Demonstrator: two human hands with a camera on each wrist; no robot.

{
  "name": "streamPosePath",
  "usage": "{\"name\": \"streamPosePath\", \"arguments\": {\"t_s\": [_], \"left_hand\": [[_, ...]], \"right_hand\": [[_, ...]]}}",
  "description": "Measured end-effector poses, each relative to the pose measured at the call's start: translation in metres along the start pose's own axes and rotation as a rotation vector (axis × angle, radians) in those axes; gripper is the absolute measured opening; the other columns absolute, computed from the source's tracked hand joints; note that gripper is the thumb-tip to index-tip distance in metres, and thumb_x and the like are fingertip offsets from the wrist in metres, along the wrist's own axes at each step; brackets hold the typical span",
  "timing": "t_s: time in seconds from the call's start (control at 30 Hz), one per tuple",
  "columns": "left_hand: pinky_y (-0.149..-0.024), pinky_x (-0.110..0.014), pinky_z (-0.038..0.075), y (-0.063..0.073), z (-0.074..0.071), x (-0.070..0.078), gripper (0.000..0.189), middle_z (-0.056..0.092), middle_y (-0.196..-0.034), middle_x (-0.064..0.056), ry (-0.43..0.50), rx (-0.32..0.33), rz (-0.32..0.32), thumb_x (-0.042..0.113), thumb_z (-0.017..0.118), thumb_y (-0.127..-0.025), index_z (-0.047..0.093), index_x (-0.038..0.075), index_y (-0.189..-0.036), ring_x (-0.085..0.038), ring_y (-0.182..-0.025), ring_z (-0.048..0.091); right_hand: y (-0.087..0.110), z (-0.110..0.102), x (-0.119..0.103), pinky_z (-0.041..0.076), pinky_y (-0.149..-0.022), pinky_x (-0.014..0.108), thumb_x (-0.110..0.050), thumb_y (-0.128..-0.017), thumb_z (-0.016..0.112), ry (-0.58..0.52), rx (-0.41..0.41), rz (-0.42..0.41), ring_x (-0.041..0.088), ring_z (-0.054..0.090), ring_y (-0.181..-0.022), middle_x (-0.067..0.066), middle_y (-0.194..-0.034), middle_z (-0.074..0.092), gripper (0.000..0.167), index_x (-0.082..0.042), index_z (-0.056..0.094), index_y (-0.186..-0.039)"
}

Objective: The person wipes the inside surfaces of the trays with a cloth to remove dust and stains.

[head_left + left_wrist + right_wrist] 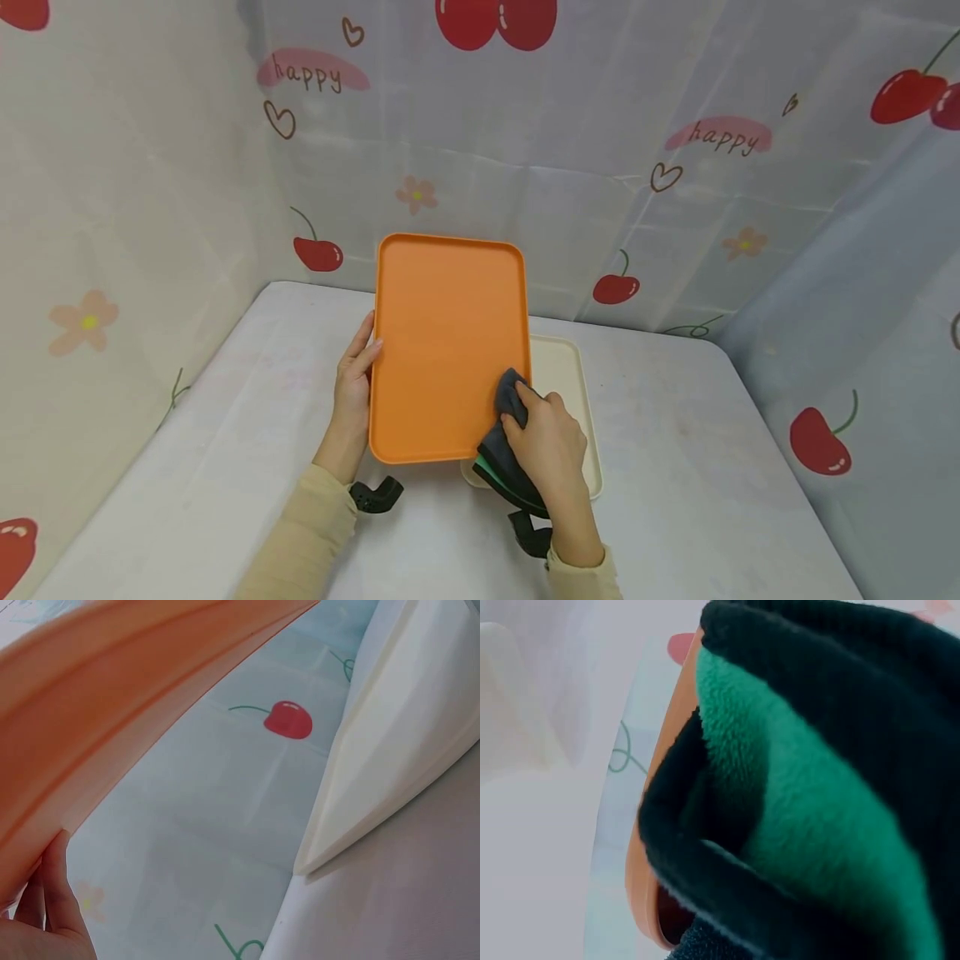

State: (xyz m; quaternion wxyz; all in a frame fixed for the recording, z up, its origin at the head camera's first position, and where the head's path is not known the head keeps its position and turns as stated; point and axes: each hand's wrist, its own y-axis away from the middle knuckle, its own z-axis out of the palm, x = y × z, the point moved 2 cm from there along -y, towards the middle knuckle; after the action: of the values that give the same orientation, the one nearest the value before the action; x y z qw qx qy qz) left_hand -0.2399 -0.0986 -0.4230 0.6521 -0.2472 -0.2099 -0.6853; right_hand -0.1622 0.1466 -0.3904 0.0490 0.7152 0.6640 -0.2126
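An orange tray (450, 342) is held up off the table, tilted so its inner face shows in the head view. My left hand (354, 392) grips its left edge, thumb on the rim; the left wrist view shows the fingers pinching the tray's edge (112, 742). With my right hand (551, 442) I hold a folded cloth (513, 450), dark grey with a green side, against the tray's lower right corner. The cloth (795, 802) fills much of the right wrist view and hides the right fingers there.
A cream tray (566, 375) lies on the white table (675, 450), partly hidden behind the orange tray and the right hand. Printed curtains (480, 183) with cherries and flowers stand behind and at both sides. A black wrist mount (378, 495) sits by the left sleeve.
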Motion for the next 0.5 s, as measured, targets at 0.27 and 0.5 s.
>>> {"name": "streamPosePath", "arguments": {"t_s": [0.27, 0.5], "left_hand": [[-0.088, -0.024, 0.056, 0.0001, 0.0004, 0.0003, 0.049, 0.062, -0.133, 0.007, -0.005, 0.008, 0.005, 0.011, 0.046, -0.104, 0.041, 0.025, -0.150, -0.009, -0.107, 0.066], [-0.090, -0.024, 0.055, 0.0003, 0.0013, 0.0007, 0.049, 0.059, -0.136, 0.007, -0.022, 0.013, -0.002, 0.012, 0.046, -0.104, 0.041, 0.026, -0.150, -0.009, -0.110, 0.065]], "right_hand": [[0.0004, 0.0018, -0.0034, 0.042, -0.045, 0.033, -0.031, -0.084, 0.075, -0.006, 0.007, 0.008, 0.024, 0.052, -0.054, 0.014, -0.088, 0.062, 0.049, -0.016, 0.066, -0.130], [0.0019, 0.0045, -0.0093, 0.048, -0.047, 0.039, -0.032, -0.085, 0.074, -0.016, 0.013, -0.006, 0.029, 0.057, -0.057, 0.017, -0.090, 0.062, 0.049, -0.010, 0.066, -0.129]]}}
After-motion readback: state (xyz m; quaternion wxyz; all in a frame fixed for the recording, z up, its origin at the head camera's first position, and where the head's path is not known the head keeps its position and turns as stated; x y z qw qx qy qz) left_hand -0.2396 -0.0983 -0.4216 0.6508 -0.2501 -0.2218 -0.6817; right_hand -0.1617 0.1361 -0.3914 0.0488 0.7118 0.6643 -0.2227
